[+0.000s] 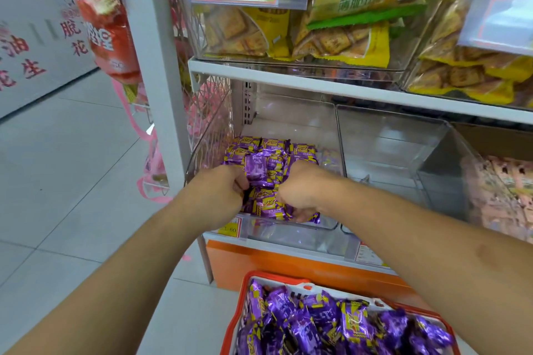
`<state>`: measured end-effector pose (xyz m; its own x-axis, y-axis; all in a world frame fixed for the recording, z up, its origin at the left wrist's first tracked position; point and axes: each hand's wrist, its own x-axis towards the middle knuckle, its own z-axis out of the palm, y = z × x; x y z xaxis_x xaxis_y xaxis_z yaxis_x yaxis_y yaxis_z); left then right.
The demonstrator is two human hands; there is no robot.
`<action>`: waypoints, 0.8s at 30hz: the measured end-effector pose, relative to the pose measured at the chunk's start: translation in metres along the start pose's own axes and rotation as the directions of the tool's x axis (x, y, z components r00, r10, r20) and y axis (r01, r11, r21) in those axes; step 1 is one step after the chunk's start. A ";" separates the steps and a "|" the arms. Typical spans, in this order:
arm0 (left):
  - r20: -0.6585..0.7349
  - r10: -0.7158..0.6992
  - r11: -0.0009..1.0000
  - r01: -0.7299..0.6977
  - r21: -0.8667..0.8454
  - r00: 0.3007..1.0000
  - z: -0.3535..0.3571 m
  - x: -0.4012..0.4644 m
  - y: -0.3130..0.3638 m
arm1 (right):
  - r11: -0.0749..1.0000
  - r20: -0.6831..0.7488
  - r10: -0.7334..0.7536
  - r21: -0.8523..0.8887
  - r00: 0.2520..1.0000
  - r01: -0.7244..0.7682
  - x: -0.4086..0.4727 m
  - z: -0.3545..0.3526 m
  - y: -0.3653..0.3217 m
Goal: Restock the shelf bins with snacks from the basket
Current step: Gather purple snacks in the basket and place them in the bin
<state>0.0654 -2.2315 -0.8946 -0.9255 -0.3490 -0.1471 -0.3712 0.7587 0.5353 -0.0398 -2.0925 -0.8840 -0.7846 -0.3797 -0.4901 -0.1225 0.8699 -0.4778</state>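
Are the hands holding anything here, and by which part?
Both the left hand and the right hand grip purple snack packets in the clear bin; which part of the wrappers cannot be told.

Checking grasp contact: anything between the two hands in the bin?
Head view: purple snack packets fill the gap between left hand and right hand, inside the clear bin. Nothing else there.

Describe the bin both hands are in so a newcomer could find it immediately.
On the lower shelf, find the leftmost clear bin, directly above the red basket. Unlike the bare clear bin beside it, it holds purple snack packets, with the left hand and right hand among them.
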 end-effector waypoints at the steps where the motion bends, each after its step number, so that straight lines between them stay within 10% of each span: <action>1: 0.030 -0.003 0.998 0.001 0.055 1.000 0.000 0.001 -0.002 | 1.000 -0.003 0.001 -0.017 1.000 -0.001 0.000 0.002 0.000; 7: 0.071 -0.038 0.941 0.012 0.339 0.997 0.011 0.005 -0.003 | 0.984 0.032 -0.046 -0.170 0.998 0.050 -0.003 0.020 -0.002; 24: 0.250 0.338 0.793 -0.418 0.443 0.907 0.012 0.008 -0.003 | 0.912 -0.069 -0.165 -0.390 0.984 0.125 0.011 0.028 -0.003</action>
<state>0.0587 -2.2298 -0.9079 -0.9840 0.0775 -0.1605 0.0588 0.9913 0.1181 -0.0312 -2.1076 -0.9083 -0.7939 -0.4951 -0.3530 -0.4469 0.8688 -0.2133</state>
